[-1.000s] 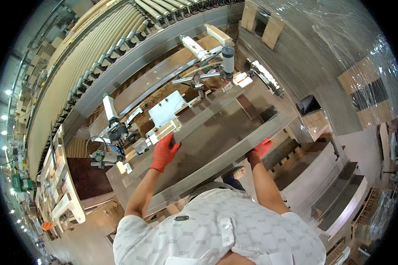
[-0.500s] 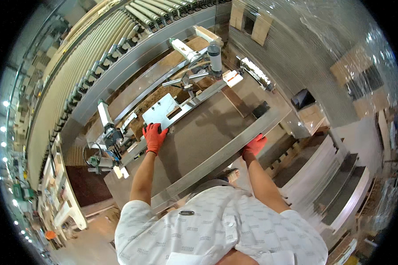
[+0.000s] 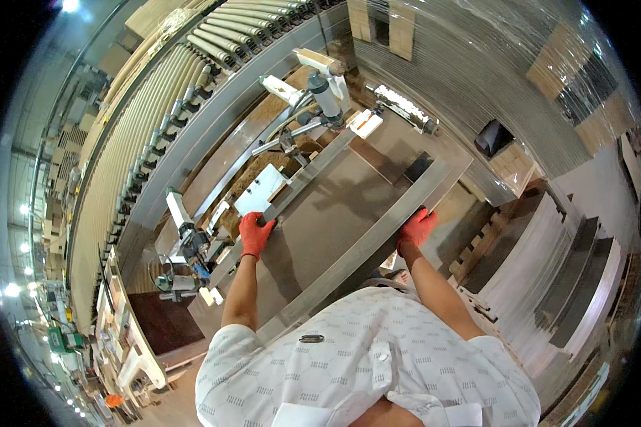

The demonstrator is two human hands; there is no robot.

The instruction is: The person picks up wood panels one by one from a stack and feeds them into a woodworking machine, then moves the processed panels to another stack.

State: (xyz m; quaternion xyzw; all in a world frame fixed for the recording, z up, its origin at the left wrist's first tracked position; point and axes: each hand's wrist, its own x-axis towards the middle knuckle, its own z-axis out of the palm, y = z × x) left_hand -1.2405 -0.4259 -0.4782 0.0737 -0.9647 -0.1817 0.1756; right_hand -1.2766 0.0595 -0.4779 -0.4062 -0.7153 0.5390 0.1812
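Observation:
My left hand (image 3: 256, 235), in a red glove with dark fingertips, bends its fingers over the far grey strip (image 3: 313, 169), close to a white plate (image 3: 261, 191). My right hand (image 3: 417, 229), gloved the same way, is closed on the near edge of a long grey strip (image 3: 367, 249). Its fingertips lie over that edge; the thumb is hidden. Between the hands stretches a wide brown surface (image 3: 313, 228) with shadows on it. Whether strips and surface are one piece I cannot tell.
Machine heads with a grey cylinder (image 3: 324, 92) stand behind the far strip. A roller conveyor (image 3: 121, 149) runs along the left. Film-wrapped stacked sheets (image 3: 449, 92) rise at the far right; nearer stand stacked boards (image 3: 541, 256). A wooden jig (image 3: 132, 334) lies at left.
My view has shifted a little. My right hand has come up higher over the near edge and closer to the grey strip's right end. My left hand stays near the white plate.

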